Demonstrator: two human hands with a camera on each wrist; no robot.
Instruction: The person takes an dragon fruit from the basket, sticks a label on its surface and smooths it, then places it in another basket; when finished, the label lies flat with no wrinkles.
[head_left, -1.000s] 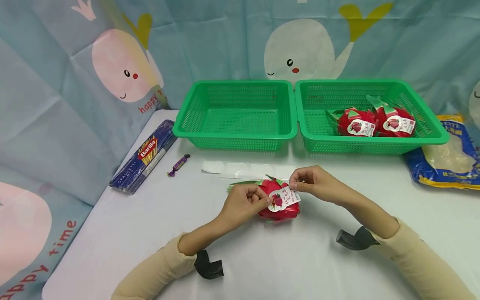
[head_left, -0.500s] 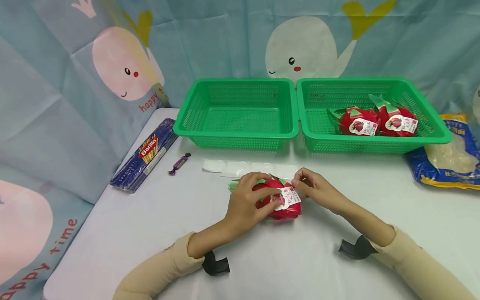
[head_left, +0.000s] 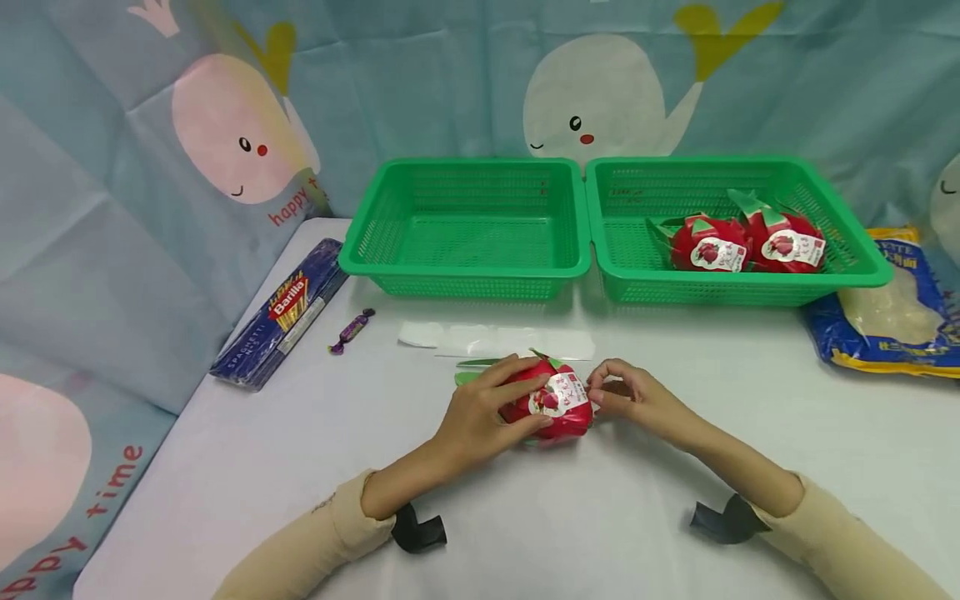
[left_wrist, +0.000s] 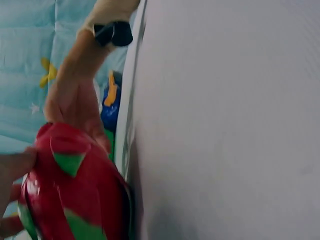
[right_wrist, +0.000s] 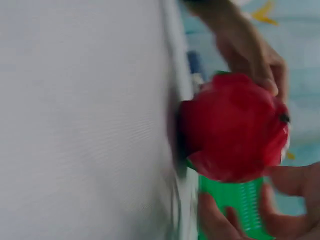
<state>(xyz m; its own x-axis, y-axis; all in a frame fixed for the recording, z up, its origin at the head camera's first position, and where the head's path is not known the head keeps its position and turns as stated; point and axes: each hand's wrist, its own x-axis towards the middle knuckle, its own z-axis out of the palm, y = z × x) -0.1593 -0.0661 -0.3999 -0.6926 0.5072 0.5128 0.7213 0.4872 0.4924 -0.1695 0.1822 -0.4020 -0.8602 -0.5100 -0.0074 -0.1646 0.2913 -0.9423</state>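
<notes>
A glossy red dragon fruit (head_left: 576, 422) with green leaf tips lies on the table in the head view. A white label (head_left: 559, 395) with a fruit picture and red marks sits on its upper face. My left hand (head_left: 474, 427) holds the fruit from the left, fingers over the top and thumb at the front. At the fruit's right end is my right hand (head_left: 643, 403), its fingers loosely bent. In the right wrist view, a right fingertip appears at the edge of the dragon fruit (right_wrist: 232, 130), while the other fingers hang apart below.
Behind stand two green baskets, the left basket (head_left: 468, 271) and the right basket (head_left: 750, 292), which holds two labelled dragon fruits (head_left: 783, 242). A label strip (head_left: 495, 340) lies behind the fruit. A spaghetti pack (head_left: 281, 317), wrapped candy (head_left: 351, 332) and blue-yellow bag (head_left: 892, 312) lie around.
My left hand has gone from pinching the label's left side to holding the fruit. The right hand has let go of the label's right edge and moved slightly lower. The label now lies against the fruit.
</notes>
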